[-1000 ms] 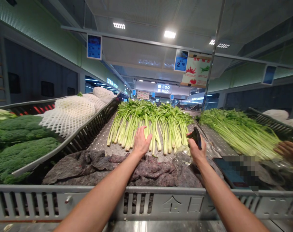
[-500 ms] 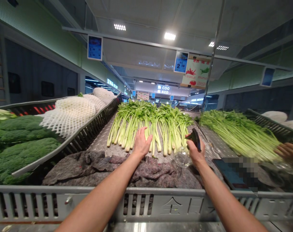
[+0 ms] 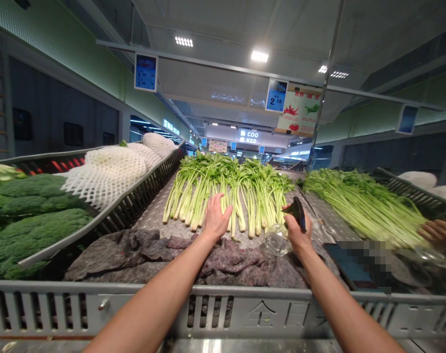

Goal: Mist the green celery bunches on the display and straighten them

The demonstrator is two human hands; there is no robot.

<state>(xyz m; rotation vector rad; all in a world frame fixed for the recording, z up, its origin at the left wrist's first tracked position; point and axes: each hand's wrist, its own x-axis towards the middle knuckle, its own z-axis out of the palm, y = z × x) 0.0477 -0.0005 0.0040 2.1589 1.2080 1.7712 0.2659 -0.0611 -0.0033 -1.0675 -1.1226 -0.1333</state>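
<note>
Celery bunches [image 3: 252,201] lie side by side on a patterned metal shelf [image 3: 152,215], leaves toward the back and pale stalk ends toward me. My left hand [image 3: 217,215] is over the stalk ends near the middle, thumb apart from the fingers, with nothing in it; whether it touches the celery I cannot tell. At the right end of the row, my right hand [image 3: 299,230] grips a spray bottle [image 3: 278,240] by its neck. Its black trigger head points left over the celery, and its clear body hangs tilted below. A crumpled grey-purple cloth [image 3: 241,264] lies beneath my wrists.
A grey slatted crate edge [image 3: 152,289] runs along the front. To the left, a black crate wall [image 3: 134,191] borders broccoli [image 3: 42,225] and net-wrapped produce [image 3: 116,166]. On the right, a mirror [image 3: 358,196] reflects the celery, and a dark flat device [image 3: 346,267] lies below it.
Hardly anything differs. Both hands keep their places, and the spray bottle stays in my right hand; the view has shifted very slightly.
</note>
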